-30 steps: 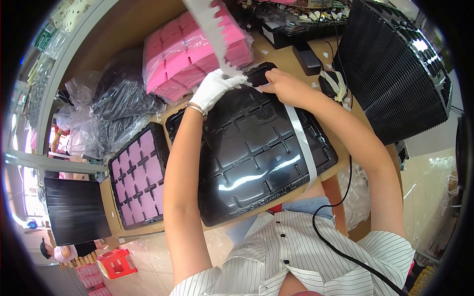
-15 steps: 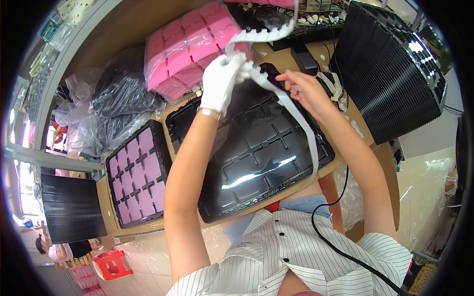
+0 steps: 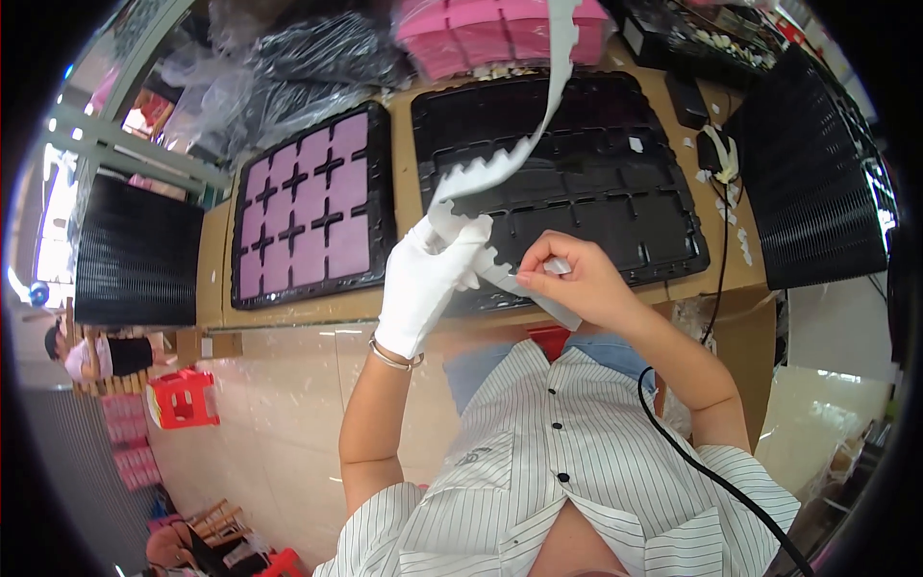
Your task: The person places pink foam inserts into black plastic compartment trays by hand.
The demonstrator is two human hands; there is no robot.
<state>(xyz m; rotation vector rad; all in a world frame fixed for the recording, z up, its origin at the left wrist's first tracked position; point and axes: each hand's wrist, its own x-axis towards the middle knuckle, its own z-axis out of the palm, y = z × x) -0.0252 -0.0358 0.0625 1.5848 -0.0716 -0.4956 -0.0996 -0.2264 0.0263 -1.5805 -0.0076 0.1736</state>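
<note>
A long white strip with a notched edge (image 3: 500,165) hangs down from the top of the view and runs through both hands. My left hand (image 3: 421,288), in a white glove, is closed around the strip near the large black tray's front left corner. Close beside it, my bare right hand (image 3: 588,286) pinches at the strip with thumb and forefinger. A whitish bit shows between its curled fingers; whether it is part of the strip I cannot tell. The strip's lower end (image 3: 556,313) passes below my right hand. Behind both hands lies the large black moulded tray (image 3: 596,216).
A smaller black tray (image 3: 383,183) with purple pads lies to the left. Stacks of black trays stand at the left (image 3: 135,255) and right (image 3: 817,183). Pink wrapped blocks (image 3: 500,38) and dark plastic bags (image 3: 327,58) lie behind. A black cable (image 3: 673,438) crosses my shirt.
Both hands have come down toward my body with the strip, from over the tray's far side to its front edge. My right fingers, formerly apart from the strip, now pinch at it. The view has shifted.
</note>
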